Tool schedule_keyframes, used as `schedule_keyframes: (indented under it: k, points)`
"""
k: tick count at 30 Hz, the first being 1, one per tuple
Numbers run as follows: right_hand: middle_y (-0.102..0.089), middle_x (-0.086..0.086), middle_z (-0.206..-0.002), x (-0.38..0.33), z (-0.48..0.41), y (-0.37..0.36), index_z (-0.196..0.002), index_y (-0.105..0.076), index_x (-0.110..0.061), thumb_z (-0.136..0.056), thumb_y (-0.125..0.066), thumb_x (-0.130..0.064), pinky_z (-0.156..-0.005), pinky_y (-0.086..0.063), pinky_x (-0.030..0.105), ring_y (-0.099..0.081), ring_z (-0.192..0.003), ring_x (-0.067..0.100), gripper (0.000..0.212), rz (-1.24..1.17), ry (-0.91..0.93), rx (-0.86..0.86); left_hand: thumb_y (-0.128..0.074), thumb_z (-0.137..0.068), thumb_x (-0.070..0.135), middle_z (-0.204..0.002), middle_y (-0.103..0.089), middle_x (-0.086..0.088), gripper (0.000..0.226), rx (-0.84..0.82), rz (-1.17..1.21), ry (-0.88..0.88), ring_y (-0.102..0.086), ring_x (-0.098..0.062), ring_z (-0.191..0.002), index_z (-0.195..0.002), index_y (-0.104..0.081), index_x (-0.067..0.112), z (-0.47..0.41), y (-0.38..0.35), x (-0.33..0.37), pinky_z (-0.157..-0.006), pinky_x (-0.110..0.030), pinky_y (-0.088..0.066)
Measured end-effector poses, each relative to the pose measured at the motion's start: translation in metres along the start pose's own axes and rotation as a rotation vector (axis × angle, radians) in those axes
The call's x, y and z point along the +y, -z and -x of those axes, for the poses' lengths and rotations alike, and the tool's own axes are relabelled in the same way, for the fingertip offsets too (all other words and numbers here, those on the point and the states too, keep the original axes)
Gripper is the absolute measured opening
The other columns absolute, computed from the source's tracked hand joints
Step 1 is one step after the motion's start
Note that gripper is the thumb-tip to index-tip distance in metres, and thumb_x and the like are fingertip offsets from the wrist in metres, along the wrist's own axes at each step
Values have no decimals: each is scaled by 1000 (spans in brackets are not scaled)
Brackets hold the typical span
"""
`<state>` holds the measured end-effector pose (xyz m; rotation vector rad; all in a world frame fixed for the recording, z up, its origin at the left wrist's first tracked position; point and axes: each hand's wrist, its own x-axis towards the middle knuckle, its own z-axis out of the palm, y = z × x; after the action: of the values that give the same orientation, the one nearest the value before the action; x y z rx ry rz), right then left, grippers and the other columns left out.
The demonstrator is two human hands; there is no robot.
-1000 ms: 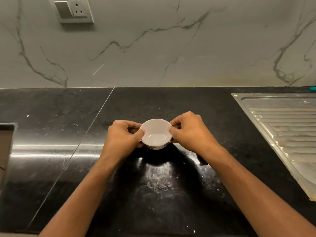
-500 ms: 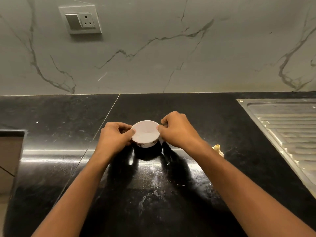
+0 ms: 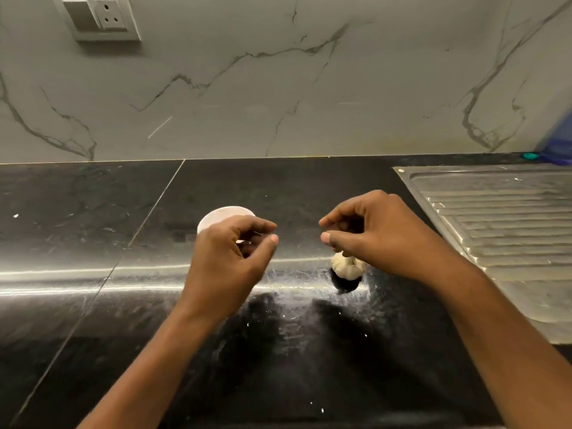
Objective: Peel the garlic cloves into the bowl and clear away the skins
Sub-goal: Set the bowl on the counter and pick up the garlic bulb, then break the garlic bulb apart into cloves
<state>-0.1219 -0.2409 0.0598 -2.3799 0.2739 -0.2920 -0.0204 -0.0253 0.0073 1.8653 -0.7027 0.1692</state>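
both hands hover over the black desk [image 3: 93,243], facing each other across a small gap. the left hand [image 3: 229,258] has its fingers [image 3: 263,226] loosely curled and narrow, thumb tip and forefinger tip apart, with nothing gripped between them. the white bowl [image 3: 216,216] stands on the desk just beyond this hand; its near half is hidden by the knuckles, a sliver of it shows through the gap in the fingers, and i cannot tell whether the hand touches it. the right hand [image 3: 383,236] is likewise half curled, thumb pointing left, its fingers [image 3: 332,219] bent over an empty hollow. right beneath it, on the near side of the thumb, the garlic bulb [image 3: 345,266] sits on the desk with its stem end up and its dark reflection just near of it. the heel of the hand covers the bulb's right edge, and whether skin meets garlic there is not clear. bowl and bulb are apart, the bowl left and a little farther back. pale specks and a dusty smear mark the polished desk near the forearms. at the right lies a ribbed steel drainboard [image 3: 495,218], and behind everything rises the veined marble wall [image 3: 278,88] with a switch and socket plate [image 3: 99,17] at far left.
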Motion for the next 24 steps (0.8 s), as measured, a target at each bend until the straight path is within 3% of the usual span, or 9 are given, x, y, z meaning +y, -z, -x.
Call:
schedule_keyframes:
  k: [5, 9, 11, 13, 17, 19, 24]
  points:
    - [-76, -6, -73, 29, 26, 9, -87, -82, -27, -86, -87, -26, -69, -61, 30, -73, -69, 7, 5, 10, -88, 14, -80, -90, 11, -82, -76, 5, 13, -161, 109, 54, -73, -9, -72, -101, -80, 18, 15, -39, 0, -65, -20, -58]
    - [-75, -9, -71, 48, 32, 5, -78, -80, -27, -80, -91, -31, -59, -52, 17, -70, -66, 2, 12, 78, -170, 35, -80, -91, 13, -98, -77, 6, 25, -265, 126, 49, -75, -8, -85, -116, -78, 15, 15, -59, -2, -78, -29, -64]
    - [-74, -9, -71, 54, 30, 0, -78, -77, -27, -75, -93, -38, -62, -58, 24, -69, -67, 2, 20, 125, -208, 53, -80, -91, 12, -109, -76, 7, 34, -309, 109, 47, -74, -6, -91, -125, -75, 14, 12, -66, -5, -80, -26, -63]
    - [-74, -7, -74, 58, 27, -4, -83, -75, -27, -69, -95, -44, -68, -62, 35, -70, -68, 4, 30, 127, -247, 58, -78, -93, 12, -112, -74, 5, 42, -385, 115, 73, -75, -8, -93, -134, -69, 14, 9, -73, -6, -78, -23, -61]
    - [-76, -11, -74, 63, 21, -9, -104, -76, -33, -67, -95, -55, -65, -55, 24, -70, -68, -3, 47, 81, -248, -12, -72, -96, 9, -104, -78, 2, 38, -496, 137, 77, -78, -12, -88, -133, -70, 17, 1, -82, -7, -81, -29, -62]
    - [-76, -12, -74, 65, 18, -12, -107, -80, -34, -69, -94, -56, -67, -58, 25, -70, -69, -3, 46, 60, -234, -30, -72, -95, 9, -100, -80, 3, 34, -505, 139, 60, -78, -14, -87, -128, -73, 18, -3, -84, -8, -84, -34, -64]
    - [-79, -7, -78, 70, -4, -15, -107, -82, -31, -76, -94, -43, -77, -64, 35, -77, -73, 7, 35, -102, -181, -36, -81, -91, 14, -103, -80, 7, 34, -438, 201, 78, -75, -15, -93, -124, -76, 20, -20, -78, -16, -84, -31, -63]
